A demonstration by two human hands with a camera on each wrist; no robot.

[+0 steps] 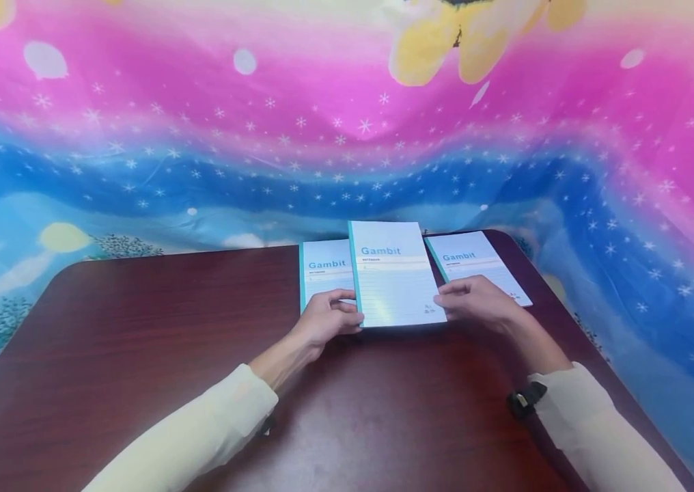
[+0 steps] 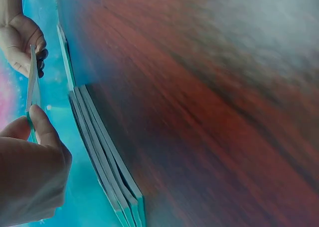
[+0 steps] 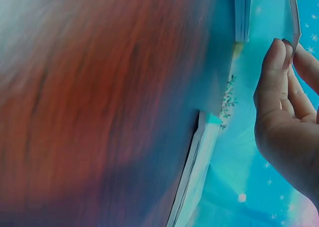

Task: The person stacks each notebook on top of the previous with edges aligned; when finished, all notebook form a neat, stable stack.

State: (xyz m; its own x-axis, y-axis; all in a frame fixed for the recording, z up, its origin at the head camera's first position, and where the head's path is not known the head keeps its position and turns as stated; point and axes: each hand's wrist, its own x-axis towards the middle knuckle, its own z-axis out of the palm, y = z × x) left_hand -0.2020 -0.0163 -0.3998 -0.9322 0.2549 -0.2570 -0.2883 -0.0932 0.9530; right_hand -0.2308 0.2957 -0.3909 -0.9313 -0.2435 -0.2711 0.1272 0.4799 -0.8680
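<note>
A notebook (image 1: 396,287) with a teal spine and "Gambit" on its cover is held up off the table between both hands. My left hand (image 1: 330,314) pinches its lower left corner by the spine, thumb and fingers on either side in the left wrist view. At the lower right corner my right hand (image 1: 482,301) pinches the same notebook. Behind it on the left lies a stack of notebooks (image 2: 107,157), several thick, partly hidden in the head view. More notebooks (image 1: 476,260) lie on the right, slightly turned, near my right hand.
The dark red-brown table (image 1: 156,342) has rounded far corners. A colourful cloth (image 1: 230,137) with pink, blue and snowflake patterns hangs behind and beside it. A dark band (image 1: 525,400) sits at the right sleeve's cuff.
</note>
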